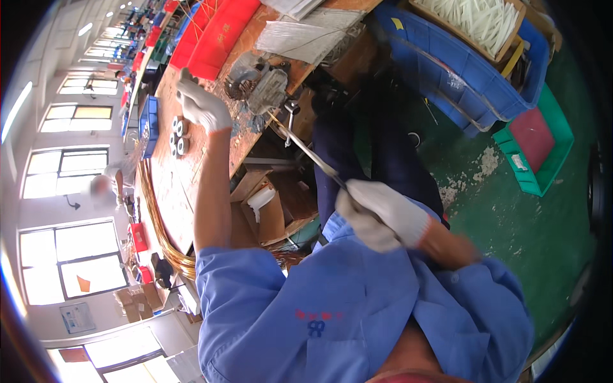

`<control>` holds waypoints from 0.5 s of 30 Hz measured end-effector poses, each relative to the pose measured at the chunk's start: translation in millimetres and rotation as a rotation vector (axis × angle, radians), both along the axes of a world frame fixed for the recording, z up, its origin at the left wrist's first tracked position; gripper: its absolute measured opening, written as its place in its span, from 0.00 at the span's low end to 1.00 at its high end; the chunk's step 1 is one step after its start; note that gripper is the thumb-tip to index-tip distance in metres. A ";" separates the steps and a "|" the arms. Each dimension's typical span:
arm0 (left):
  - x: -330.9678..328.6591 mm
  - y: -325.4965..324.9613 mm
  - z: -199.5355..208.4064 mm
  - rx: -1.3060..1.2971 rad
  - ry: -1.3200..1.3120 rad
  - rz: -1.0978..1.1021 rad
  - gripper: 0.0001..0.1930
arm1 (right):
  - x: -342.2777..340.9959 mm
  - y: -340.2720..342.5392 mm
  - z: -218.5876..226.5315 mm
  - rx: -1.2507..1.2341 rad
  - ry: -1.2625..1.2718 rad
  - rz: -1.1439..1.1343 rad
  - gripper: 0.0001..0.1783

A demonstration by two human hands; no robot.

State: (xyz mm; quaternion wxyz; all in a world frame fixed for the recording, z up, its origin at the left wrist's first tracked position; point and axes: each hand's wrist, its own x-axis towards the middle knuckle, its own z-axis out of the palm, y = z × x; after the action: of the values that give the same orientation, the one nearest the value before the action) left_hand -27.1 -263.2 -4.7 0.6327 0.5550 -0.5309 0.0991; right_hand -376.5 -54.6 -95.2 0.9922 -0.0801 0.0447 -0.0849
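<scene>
Gloved hands at a worn wooden workbench (172, 185), seen from above through a tilted fisheye view. The right hand (383, 214), in a white knit glove, is closed in a fist around the near end of a long thin metal rod (306, 153). The rod runs from that fist up to a grey motor stator (258, 83) with copper-coloured windings, which sits near the bench edge. The left hand (201, 105), also gloved, is stretched out over the bench just left of the stator, its fingers loosely curled and holding nothing that can be made out. Small round dark metal parts (177, 135) lie just below it.

The rod looks stiff, smooth and slim, so it probably slips easily in a cloth glove; a full fist near its end seems the sound grip. The stator looks heavy and rigid, best held by its metal body, since the fine windings would likely bend or nick. Blue crates (460, 76) stand on the green floor to the right.
</scene>
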 end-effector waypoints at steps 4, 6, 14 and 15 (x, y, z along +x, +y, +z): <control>-48.4 67.5 7.2 -0.102 -1.170 -0.302 0.26 | -121.2 73.1 41.1 -0.505 0.257 0.006 0.23; -72.9 67.5 23.1 0.106 -1.075 -0.592 0.19 | -153.2 96.5 26.0 -0.472 0.149 -0.047 0.23; -50.0 -68.2 86.4 0.398 0.403 -0.487 0.30 | 14.7 -30.1 23.0 -0.305 0.258 -0.306 0.24; -25.4 -77.1 74.7 0.400 0.406 -0.477 0.30 | 48.9 -44.9 26.4 -0.253 0.229 -0.319 0.24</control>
State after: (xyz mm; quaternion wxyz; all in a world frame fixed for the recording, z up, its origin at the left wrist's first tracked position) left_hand -52.5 -340.2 70.0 0.6094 0.5367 -0.5179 -0.2689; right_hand -327.7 -99.5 -68.8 0.9367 -0.2048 0.1582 -0.2358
